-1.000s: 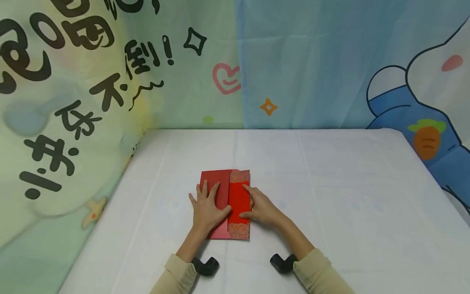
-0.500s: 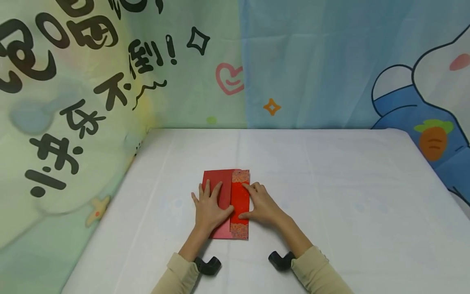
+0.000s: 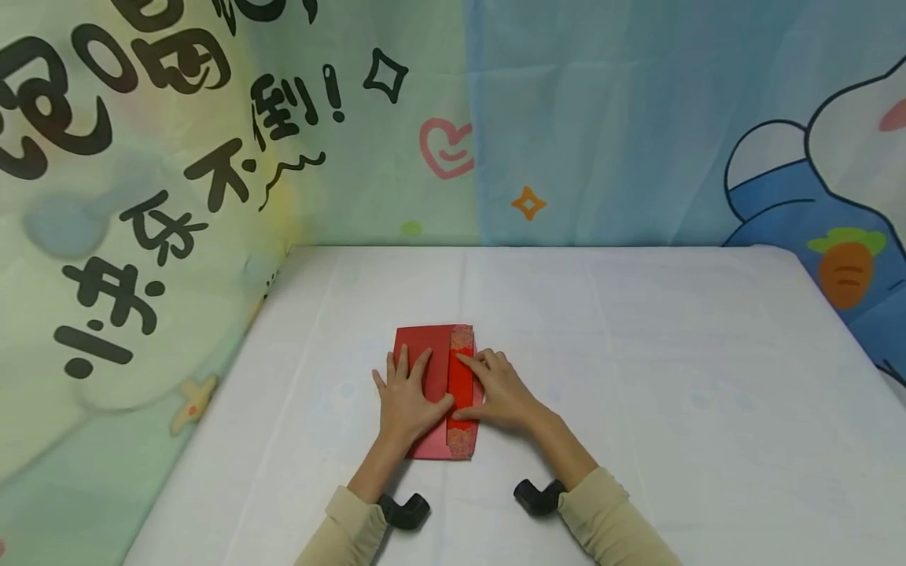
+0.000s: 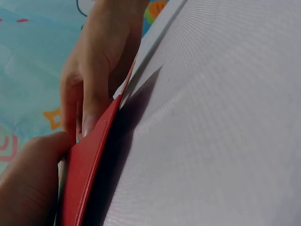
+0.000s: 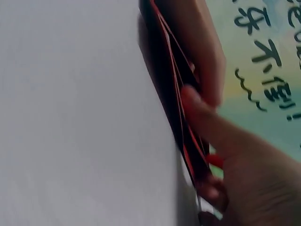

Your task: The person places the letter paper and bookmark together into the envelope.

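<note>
A folded red paper packet (image 3: 425, 342) lies on the white table, with a brighter red strip (image 3: 462, 380) with patterned ends along its right side. My left hand (image 3: 410, 405) is spread flat on the packet, its thumb beside the strip. At the right edge, my right hand (image 3: 504, 393) pinches the strip, thumb and index finger on top and the other fingers curled at the edge. In the left wrist view, the packet's red edge (image 4: 89, 172) is raised off the cloth. Several thin layers of the packet (image 5: 181, 101) stand slightly apart in the right wrist view.
A white cloth (image 3: 637, 354) covers the table around the packet. Printed fabric (image 3: 602, 118) hangs behind and at the left. Black angled pieces (image 3: 406, 512) sit at both wrists, by the beige sleeves (image 3: 354, 523).
My right hand has shifted left, and the strip under it looks narrower as the packet's right edge turns up. The left hand keeps its place on the packet. The head view has shifted slightly.
</note>
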Demonstrator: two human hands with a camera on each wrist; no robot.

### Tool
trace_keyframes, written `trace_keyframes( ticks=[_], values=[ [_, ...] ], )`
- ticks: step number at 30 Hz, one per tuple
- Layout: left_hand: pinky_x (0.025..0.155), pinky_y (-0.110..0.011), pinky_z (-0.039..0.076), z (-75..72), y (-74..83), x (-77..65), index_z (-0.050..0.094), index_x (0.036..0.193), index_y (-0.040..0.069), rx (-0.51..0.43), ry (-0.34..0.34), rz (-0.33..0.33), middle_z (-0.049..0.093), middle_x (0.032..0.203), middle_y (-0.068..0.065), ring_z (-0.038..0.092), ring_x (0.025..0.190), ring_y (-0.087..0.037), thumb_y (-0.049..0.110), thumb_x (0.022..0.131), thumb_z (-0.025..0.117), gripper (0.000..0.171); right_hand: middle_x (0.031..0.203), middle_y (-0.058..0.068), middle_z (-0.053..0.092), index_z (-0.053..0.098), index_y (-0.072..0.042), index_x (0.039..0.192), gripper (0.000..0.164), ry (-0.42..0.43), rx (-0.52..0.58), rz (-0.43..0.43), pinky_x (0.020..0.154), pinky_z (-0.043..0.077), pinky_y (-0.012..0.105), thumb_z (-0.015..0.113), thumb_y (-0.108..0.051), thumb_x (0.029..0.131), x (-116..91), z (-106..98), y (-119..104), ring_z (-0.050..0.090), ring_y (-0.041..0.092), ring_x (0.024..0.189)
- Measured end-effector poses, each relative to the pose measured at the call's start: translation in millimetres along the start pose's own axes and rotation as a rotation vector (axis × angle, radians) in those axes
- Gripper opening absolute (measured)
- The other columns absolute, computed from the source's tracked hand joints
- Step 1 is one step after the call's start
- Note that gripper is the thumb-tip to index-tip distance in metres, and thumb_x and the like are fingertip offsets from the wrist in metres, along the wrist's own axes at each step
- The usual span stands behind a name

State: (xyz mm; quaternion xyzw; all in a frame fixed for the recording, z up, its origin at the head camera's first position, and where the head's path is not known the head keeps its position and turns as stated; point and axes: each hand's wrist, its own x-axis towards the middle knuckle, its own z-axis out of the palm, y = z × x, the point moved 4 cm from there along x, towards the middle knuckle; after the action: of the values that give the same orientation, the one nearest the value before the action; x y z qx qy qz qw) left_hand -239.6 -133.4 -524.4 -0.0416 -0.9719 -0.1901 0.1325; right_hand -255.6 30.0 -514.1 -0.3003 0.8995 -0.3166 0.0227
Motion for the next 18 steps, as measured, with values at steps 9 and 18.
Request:
trace_keyframes(
  ticks=[9, 18],
  values=[
    [0.099, -0.068, 0.012, -0.8, 1.8, 1.2, 0.046, 0.136, 0.015, 0.000, -0.003, 0.006, 0.033, 0.143, -0.022, 0.023, 0.131, -0.045, 0.050, 0.071, 0.061, 0.076, 0.126, 0.008, 0.045, 0.040, -0.008, 0.139, 0.089, -0.045, 0.022, -0.051, 0.093, 0.037, 0.042, 0.076, -0.048, 0.068, -0.9, -0.1, 5.2, 0.038, 0.022, 0.112],
    [0.099, -0.068, 0.012, -0.2, 1.2, 0.2, 0.046, 0.136, 0.015, -0.002, -0.004, -0.003, 0.032, 0.143, -0.021, 0.023, 0.131, -0.045, 0.050, 0.070, 0.062, 0.076, 0.122, 0.007, 0.046, 0.041, -0.012, 0.138, 0.089, -0.015, -0.077, -0.098, 0.092, 0.034, 0.040, 0.075, -0.052, 0.066, 1.7, 1.3, -2.3, 0.038, 0.021, 0.110]
  ],
)
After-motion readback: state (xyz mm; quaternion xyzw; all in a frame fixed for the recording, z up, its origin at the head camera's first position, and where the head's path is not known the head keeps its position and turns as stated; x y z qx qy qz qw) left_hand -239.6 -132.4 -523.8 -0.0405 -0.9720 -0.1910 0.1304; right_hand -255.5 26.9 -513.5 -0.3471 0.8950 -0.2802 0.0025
